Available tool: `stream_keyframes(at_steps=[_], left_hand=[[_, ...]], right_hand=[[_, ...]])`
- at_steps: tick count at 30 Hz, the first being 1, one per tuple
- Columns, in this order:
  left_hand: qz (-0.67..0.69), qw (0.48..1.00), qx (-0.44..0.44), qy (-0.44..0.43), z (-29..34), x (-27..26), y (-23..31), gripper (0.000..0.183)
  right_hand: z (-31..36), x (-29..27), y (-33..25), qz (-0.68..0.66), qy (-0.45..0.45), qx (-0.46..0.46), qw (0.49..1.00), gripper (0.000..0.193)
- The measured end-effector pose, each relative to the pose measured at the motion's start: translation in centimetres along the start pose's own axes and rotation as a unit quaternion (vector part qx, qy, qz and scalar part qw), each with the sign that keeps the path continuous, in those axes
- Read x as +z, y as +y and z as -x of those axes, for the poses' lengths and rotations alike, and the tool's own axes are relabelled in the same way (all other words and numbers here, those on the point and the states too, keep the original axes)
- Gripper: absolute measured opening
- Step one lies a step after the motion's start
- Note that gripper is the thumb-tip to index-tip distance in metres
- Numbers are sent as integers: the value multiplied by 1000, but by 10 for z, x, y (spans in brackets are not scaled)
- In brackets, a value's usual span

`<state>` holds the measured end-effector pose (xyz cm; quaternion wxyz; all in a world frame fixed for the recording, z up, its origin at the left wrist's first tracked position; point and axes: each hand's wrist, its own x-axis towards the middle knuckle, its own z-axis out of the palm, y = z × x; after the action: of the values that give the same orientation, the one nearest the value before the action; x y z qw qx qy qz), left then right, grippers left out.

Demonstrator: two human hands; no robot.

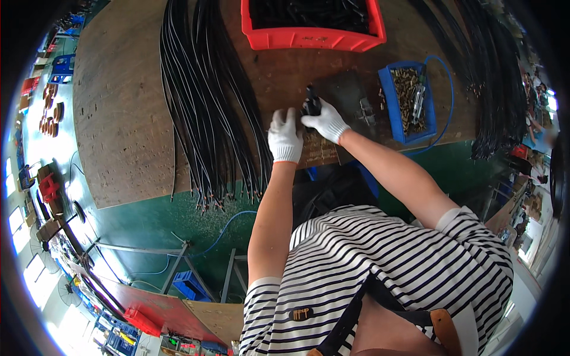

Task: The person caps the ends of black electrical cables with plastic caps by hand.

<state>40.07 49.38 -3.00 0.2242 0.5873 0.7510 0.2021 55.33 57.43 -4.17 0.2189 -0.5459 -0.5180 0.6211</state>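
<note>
Black part [311, 105] is gripped by the gloved right hand [325, 121] over the wooden table [122, 118]; lettering [301, 313] is borne on the striped shirt [380, 252]; beside the part, the left hand [285, 137] is held with fingers parted, its contents indiscernible

The white-gloved left hand [285, 138] sits just above the centre of the frame, back uppermost, fingers pointing up and slightly apart, its bare forearm [272, 222] rising steeply from below. Just beside it, the gloved right hand [325, 121] has curled fingers, its right forearm [395, 172] slanting in from the lower right.
</note>
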Motion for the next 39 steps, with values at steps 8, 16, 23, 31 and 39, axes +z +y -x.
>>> stream_keyframes(at_steps=[8, 16, 23, 31, 39], left_hand=[[-109, 986, -128, 2, -114, 0, -31, 33], [-110, 973, -201, -3, -213, -18, -45, 23], [-185, 972, -143, -10, -204, -3, -47, 16], [-19, 974, -225, 19, -184, -20, -68, 20], [505, 745, -337, 278, 56, -157, -85, 28]], right_hand=[[60, -53, -10, -72, -22, 74, 994, 34], [75, -77, 4, -117, -36, 98, 988, 34], [53, -97, -9, -105, -57, 92, 989, 30], [21, -64, -40, -65, -115, 41, 990, 31], [16, -35, -52, -1, -167, 22, 986, 34]])
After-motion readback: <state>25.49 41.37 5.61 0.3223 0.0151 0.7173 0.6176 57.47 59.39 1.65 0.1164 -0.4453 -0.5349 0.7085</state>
